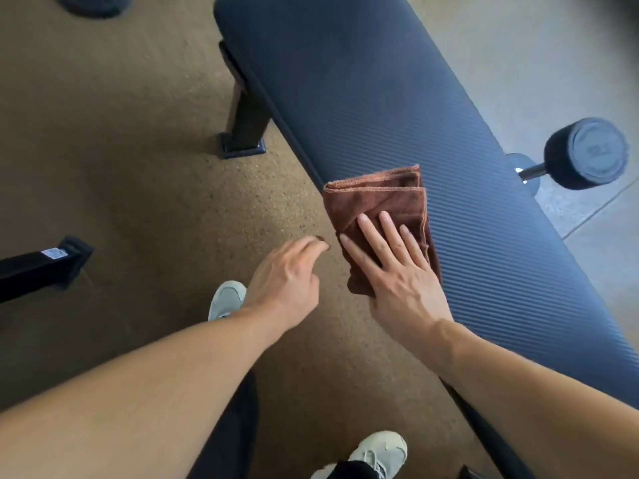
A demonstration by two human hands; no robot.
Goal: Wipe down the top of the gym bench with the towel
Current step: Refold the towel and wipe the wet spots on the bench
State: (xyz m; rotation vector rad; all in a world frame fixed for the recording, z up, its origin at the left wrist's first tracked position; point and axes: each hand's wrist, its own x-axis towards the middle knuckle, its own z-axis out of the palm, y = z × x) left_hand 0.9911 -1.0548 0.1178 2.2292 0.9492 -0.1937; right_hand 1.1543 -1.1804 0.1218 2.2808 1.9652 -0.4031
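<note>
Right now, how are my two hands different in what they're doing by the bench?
The right hand lies flat, fingers spread, pressing the folded brown towel onto the bench pad; the left hand hangs over the floor beside the bench, fingers loosely curled, empty. The right touches the towel; the left touches nothing visible. Both are bare and palm-down.

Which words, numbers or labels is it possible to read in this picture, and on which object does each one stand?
Nothing can be read with certainty.
Dumbbell: raised marks on the round end face, perhaps a number, too blurred to read.
White sticker on the black metal bar at the left: printed marks, too small to read.
Gym bench, towel and shoes: no text visible.
</note>
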